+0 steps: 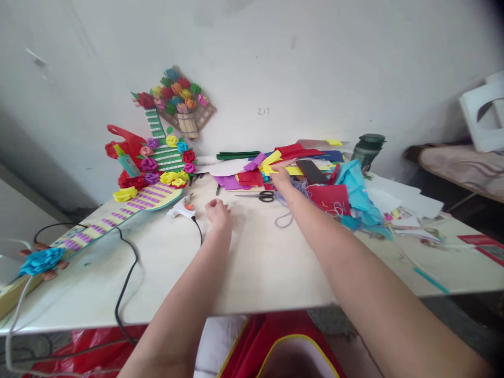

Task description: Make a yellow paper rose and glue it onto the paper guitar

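Note:
My right hand [280,178] reaches to the back of the table and touches the yellow paper [271,160] in a heap of coloured sheets; whether its fingers grip the paper is unclear. My left hand [218,210] rests near the middle of the table with its fingers curled together; anything between them is too small to make out. Left of it lies a white glue gun [182,208] with a black cord. Black-handled scissors [265,196] lie between my hands. A dark phone [311,171] is on the papers to the right of my right hand.
Paper-flower crafts [167,157] stand at the back left beside a glue bottle [129,165]. Blue crepe paper [360,194], grey yarn [284,219] and a dark green cup [368,149] are on the right. Cords [136,257] cross the left side.

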The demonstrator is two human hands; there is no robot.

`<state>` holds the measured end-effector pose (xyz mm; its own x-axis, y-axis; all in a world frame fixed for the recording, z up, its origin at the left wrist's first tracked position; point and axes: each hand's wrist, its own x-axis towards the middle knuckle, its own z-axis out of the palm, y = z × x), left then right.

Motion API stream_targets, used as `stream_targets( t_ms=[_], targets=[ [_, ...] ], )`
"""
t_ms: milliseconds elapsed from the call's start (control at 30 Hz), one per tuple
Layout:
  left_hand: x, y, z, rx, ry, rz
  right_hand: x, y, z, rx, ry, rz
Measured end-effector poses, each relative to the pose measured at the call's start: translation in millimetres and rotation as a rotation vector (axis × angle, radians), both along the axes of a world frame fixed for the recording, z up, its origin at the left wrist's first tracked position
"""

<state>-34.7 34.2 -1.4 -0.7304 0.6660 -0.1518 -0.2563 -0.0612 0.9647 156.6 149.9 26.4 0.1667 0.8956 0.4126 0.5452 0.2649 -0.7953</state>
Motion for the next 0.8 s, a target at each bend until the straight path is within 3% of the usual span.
stream_targets(
  t_ms=[67, 200, 300, 433, 600, 800],
  targets=[
    [9.6, 6.3, -5.8, 0.001, 0.063, -0.052, 10.2, 7.6, 3.9, -0.013, -0.105, -0.033],
    [16.2, 14.0, -22.7, 0.035, 0.307, -0.169, 23.8, 17.1, 16.6, -0.034, -0.737, -0.102],
    [16.8, 13.6, -28.3, 0.05, 0.334, -0.224, 24.6, 28.2, 23.7, -0.044, -0.898, -0.082],
    [17.6, 10.2, -26.5, 0.079, 0.302, -0.225, 17.3, 52.7, 26.6, -0.065, -1.01, -0.01],
    [18.5, 7.5, -23.3, 0.08, 0.288, -0.23, 8.8, 84.9, 27.8, -0.028, -0.929, 0.069],
    [18.3, 7.8, -23.4, 0.068, 0.304, -0.241, 12.8, 91.4, 26.3, -0.053, -1.003, 0.028]
  ],
)
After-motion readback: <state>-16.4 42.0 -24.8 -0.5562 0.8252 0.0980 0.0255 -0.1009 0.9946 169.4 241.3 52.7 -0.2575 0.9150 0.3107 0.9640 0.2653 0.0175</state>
